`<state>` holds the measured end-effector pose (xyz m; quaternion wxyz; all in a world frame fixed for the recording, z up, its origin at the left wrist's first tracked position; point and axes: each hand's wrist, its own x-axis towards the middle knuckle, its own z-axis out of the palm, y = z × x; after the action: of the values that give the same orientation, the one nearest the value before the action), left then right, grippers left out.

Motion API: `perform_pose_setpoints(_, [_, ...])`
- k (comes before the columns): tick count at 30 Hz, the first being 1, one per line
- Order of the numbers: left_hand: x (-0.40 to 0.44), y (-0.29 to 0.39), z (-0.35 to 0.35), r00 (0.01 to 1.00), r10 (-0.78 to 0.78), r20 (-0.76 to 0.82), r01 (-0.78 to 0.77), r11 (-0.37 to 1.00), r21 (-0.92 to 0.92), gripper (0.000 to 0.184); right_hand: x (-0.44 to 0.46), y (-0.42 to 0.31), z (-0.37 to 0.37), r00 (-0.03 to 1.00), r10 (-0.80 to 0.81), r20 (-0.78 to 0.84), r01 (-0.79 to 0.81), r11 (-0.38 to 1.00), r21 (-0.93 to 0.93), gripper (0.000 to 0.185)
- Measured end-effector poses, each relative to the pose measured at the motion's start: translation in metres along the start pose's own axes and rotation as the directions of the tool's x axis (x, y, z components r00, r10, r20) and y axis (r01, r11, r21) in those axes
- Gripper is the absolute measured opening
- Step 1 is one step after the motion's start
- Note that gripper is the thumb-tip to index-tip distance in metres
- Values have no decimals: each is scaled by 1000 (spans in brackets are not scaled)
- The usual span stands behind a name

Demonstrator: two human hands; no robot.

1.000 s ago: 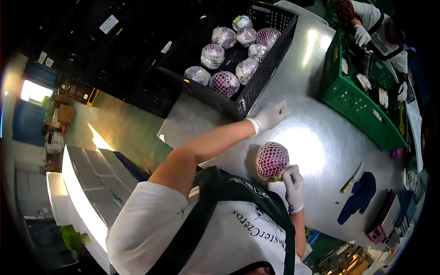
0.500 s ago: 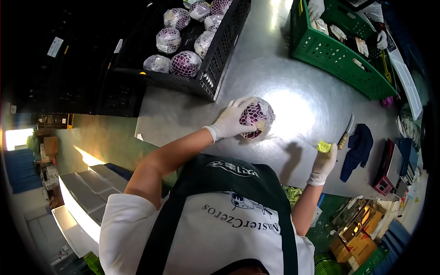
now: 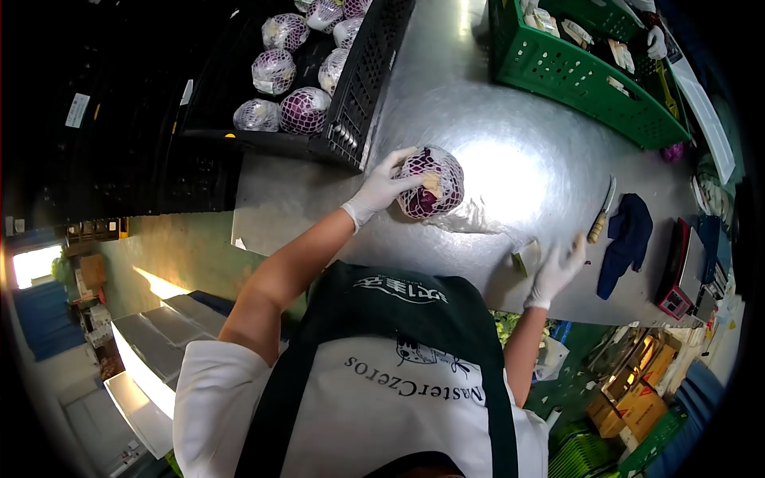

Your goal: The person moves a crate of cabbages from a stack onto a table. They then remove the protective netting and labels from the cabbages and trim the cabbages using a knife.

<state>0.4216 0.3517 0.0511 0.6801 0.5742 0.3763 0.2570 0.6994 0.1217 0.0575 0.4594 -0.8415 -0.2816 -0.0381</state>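
Observation:
On the steel table [image 3: 335, 227], my gloved left hand [image 3: 384, 190] grips the left side of a red cabbage [image 3: 434, 179] in a white foam net, its pale stem end facing up. Clear film trails right from the cabbage towards a small yellow-green piece [image 3: 523, 260], whose kind I cannot make out. Just right of that piece is my gloved right hand [image 3: 560, 271], slightly blurred, fingers spread and holding nothing. A knife [image 3: 603, 211] with a light handle lies beyond it, beside a dark blue cloth [image 3: 626, 245].
A black crate [image 3: 358, 103] of netted, film-wrapped cabbages stands at the upper left. At the upper right a green crate [image 3: 574, 88] holds several pale packs, with another person's gloved hand [image 3: 657, 43] near it. A red-edged device [image 3: 676, 279] sits at the right.
My right hand has let go of the yellow-green piece, which is now further left, and its fingers have spread. The cabbage has turned, showing its stem end more upward. The view has shifted slightly.

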Motion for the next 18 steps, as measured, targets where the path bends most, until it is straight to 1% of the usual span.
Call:
perform_pose_setpoints(1, [-1,-2,-1,1000,-11,-17,10,999,-39,56,2,-24,14,989,-49,141,33,993,117,47])
perform_pose_setpoints(2, [-1,-7,-2,999,-21,-35,19,997,-78,49,2,-46,29,955,-115,272,49,970,238,46])
perform_pose_setpoints(3, [-2,-11,-4,998,-32,-54,26,993,-117,42,-1,-71,43,915,-104,390,-22,952,305,44])
perform_pose_setpoints(4, [-2,-17,-7,997,-13,-76,5,995,-97,35,-7,-86,60,865,-100,491,-70,946,316,48])
perform_pose_setpoints(5, [-1,-24,-11,995,8,-100,-16,997,-77,29,-11,-109,72,813,-120,570,-81,946,315,53])
perform_pose_setpoints(6, [-1,-27,-14,992,30,-126,-37,998,-57,22,-18,-118,90,788,-159,595,-65,940,336,57])
perform_pose_setpoints(7, [-3,-28,-16,990,3,-144,-15,997,-81,18,-24,-116,108,784,-297,546,124,936,330,54])
perform_pose_setpoints(9, [-7,-30,-17,983,-51,-179,28,991,-133,10,-31,-123,126,774,-290,563,191,954,229,48])
perform_pose_setpoints(10, [-7,-40,-16,975,32,-219,-60,990,-125,8,-33,-127,132,826,-264,498,158,956,246,34])
perform_pose_setpoints(13, [-13,-40,-16,958,-76,-275,51,994,-99,6,-33,-124,138,835,-282,473,166,948,272,21])
perform_pose_setpoints(14, [-12,-54,-18,953,-97,-288,67,992,-111,9,-34,-124,140,852,-348,390,249,926,282,14])
perform_pose_setpoints(16, [-16,-84,-28,948,-152,-280,168,985,36,13,-34,-114,144,862,-281,423,177,947,269,14])
perform_pose_setpoints(17, [-19,-84,-29,944,-179,-278,216,970,110,14,-33,-111,146,865,-247,437,140,955,262,14])
perform_pose_setpoints(18, [-21,-85,-30,928,-232,-292,286,945,157,20,-35,-109,148,889,-231,395,115,949,295,17])
